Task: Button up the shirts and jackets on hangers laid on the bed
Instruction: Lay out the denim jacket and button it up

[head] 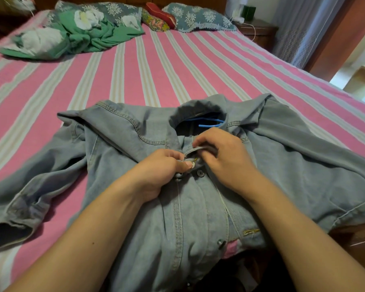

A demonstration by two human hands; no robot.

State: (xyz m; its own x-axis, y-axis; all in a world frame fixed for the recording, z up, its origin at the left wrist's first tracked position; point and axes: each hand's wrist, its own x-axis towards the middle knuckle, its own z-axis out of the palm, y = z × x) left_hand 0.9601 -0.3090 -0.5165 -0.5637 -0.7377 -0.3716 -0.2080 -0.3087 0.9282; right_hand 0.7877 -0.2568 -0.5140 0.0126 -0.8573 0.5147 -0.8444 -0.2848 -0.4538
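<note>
Denim jacket (177,207), pale blue and on a blue plastic hanger (212,124) that shows inside the collar, lies front-up across the near edge of the bed (156,70), sleeves spread to either side.

In the head view, both hands meet at the top of the placket, just below the collar. The left hand (162,169) has its fingers curled, and thumb and forefinger pinch the edge carrying a metal button (192,164). The right hand (221,157) is curled over the opposite edge, fingers tucked under the folded band where the buttonhole should be; the hole itself is hidden. A dark button (200,173) sits just below the hands, and another (220,243) shows near the hem, where the front gapes open.

The denim looks thick and fairly stiff, moderately heavy, not slippery; it should hold a fold but resist at the doubled seams. The sensible grip is close to each button and hole, on the stitched placket edge.

The bed carries a pink sheet with pale stripes. Far off lie a crumpled green floral cloth (72,36), patterned pillows (196,18), and a wooden nightstand (259,31) beside a curtain (308,24).
</note>
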